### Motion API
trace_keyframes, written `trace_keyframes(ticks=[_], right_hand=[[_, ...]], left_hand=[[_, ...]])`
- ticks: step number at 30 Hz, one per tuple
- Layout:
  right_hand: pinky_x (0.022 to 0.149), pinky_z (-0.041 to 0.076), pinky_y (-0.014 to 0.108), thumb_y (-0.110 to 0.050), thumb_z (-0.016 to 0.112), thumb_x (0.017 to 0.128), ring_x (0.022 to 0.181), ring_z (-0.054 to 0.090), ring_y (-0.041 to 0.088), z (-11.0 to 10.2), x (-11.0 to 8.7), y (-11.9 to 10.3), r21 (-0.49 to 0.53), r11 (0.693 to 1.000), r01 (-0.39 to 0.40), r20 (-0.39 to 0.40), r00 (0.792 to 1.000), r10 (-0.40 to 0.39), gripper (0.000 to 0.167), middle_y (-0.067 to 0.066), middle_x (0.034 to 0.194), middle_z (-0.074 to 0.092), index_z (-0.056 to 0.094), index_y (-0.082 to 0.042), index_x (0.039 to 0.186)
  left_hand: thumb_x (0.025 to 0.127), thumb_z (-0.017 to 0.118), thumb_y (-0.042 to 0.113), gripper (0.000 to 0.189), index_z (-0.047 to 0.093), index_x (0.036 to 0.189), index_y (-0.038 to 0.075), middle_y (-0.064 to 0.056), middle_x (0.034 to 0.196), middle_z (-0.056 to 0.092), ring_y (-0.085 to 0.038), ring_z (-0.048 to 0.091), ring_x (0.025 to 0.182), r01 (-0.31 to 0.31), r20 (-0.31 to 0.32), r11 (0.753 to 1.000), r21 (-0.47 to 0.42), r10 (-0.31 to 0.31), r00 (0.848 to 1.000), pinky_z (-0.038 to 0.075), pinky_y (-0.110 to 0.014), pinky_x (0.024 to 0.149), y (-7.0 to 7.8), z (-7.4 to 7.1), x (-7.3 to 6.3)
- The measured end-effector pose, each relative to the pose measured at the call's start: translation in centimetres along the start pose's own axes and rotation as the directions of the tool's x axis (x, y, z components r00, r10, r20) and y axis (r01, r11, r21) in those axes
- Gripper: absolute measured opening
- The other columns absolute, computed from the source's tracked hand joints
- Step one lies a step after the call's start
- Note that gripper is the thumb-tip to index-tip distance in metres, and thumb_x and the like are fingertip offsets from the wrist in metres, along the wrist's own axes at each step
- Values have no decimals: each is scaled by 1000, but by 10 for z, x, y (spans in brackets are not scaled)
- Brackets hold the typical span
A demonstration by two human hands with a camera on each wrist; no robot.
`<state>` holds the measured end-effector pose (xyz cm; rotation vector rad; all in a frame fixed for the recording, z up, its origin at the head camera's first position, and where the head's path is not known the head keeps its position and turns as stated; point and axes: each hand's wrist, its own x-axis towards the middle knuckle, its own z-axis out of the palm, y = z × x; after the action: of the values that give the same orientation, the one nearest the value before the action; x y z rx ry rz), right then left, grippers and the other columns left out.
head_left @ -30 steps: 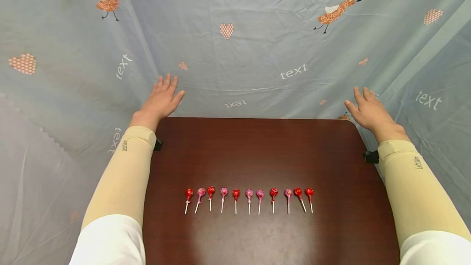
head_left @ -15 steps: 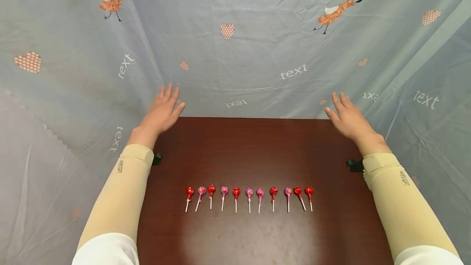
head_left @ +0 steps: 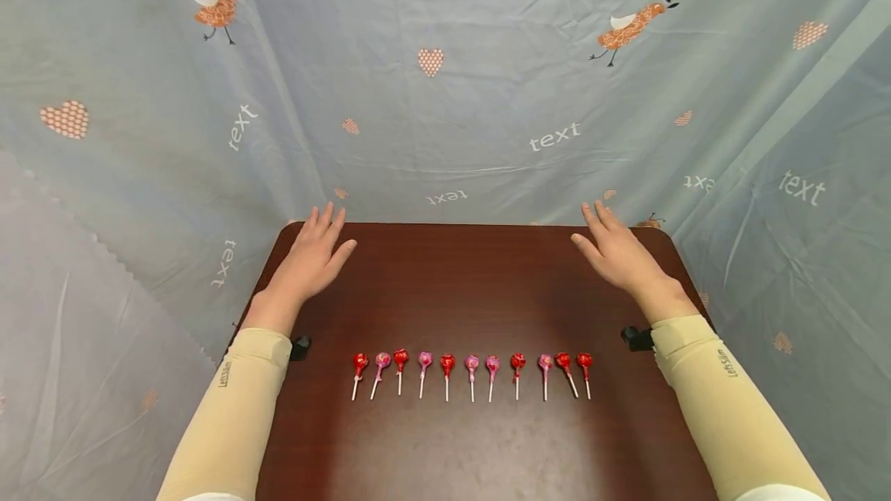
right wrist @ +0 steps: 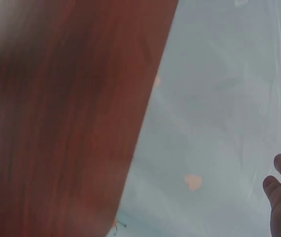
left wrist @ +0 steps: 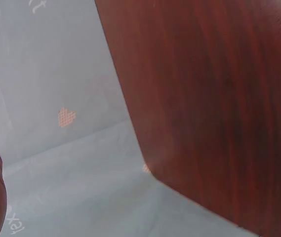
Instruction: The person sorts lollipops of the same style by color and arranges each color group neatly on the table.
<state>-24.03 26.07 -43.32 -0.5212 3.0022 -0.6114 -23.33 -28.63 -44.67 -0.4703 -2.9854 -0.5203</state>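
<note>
A row of several wrapped lollipops, some red like the one near the middle and some pink-purple like its neighbour, lies across the dark brown table in the head view, white sticks pointing toward me. Over the table's far left part, my left hand is held with straight fingers and holds nothing. My right hand mirrors it over the far right part, fingers extended and holding nothing. Both hands are beyond the lollipop row. Each wrist view catches only part of its hand, at the frame's edge.
Blue-grey cloth printed with birds, hearts and words hangs behind the table and at both sides. A black wrist mount shows at each wrist, one on the left and one on the right.
Both hands have come back toward me, from in front of the cloth to over the table's far part. The right hand has also moved inward to the left. The lollipops stay in place.
</note>
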Motion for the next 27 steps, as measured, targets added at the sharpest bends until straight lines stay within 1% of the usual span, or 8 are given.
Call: trace_keyframes(ticks=[3,6,9,12,16,20,23,27], right_hand=[[112,21,59,-53,39,104,147,15,40,16,-3,-9,25,1000,15,-18,1000,-15,75,16,164,7,10,-14,160],[110,27,58,-52,45,102,144,26,38,32,-6,-20,52,997,55,-59,997,-52,74,16,162,19,19,-13,160],[108,32,56,-44,56,100,140,34,35,50,-9,-31,81,991,106,-106,990,-97,71,14,157,31,28,-12,157],[108,34,53,-36,63,98,138,39,33,68,-10,-41,111,982,153,-137,981,-137,67,13,153,39,36,-11,154],[107,37,50,-36,65,97,134,44,30,89,-11,-56,139,971,194,-141,974,-175,63,11,147,48,42,-13,151],[104,41,47,-33,68,95,129,51,28,109,-13,-74,182,954,239,-140,966,-216,58,11,140,55,50,-12,146],[101,44,45,-30,70,94,124,55,26,122,-14,-89,205,942,266,-144,960,-240,53,9,135,59,55,-11,141],[99,47,41,-32,71,94,119,58,22,141,-12,-107,209,932,296,-146,952,-269,49,6,129,62,60,-11,136]], left_hand=[[104,36,53,72,13,160,13,-12,165,5,-29,-5,150,-6,-22,999,-50,5,1000,10,-58,116,2,9,-10],[104,43,50,70,23,158,11,-11,162,19,-31,11,149,-12,-59,995,-102,6,998,18,-57,114,5,19,-21],[102,50,46,67,34,155,8,-13,157,32,-34,27,144,-33,-104,988,-148,18,994,25,-57,112,6,30,-30],[100,55,45,63,43,150,8,-14,151,41,-35,38,138,-43,-130,980,-192,18,991,31,-57,109,8,41,-40],[97,63,41,57,52,145,13,-12,143,50,-34,46,131,-31,-135,969,-245,-2,991,38,-57,104,9,58,-54],[93,70,36,50,60,138,15,-7,135,57,-29,52,127,-18,-130,957,-291,-21,991,42,-54,101,8,74,-66],[92,71,37,48,63,133,14,-5,132,60,-28,53,125,-13,-115,946,-323,-26,993,42,-53,102,8,82,-74],[91,71,42,47,66,130,16,-3,129,62,-27,55,123,8,-85,935,-355,-41,996,42,-54,101,8,91,-84]])
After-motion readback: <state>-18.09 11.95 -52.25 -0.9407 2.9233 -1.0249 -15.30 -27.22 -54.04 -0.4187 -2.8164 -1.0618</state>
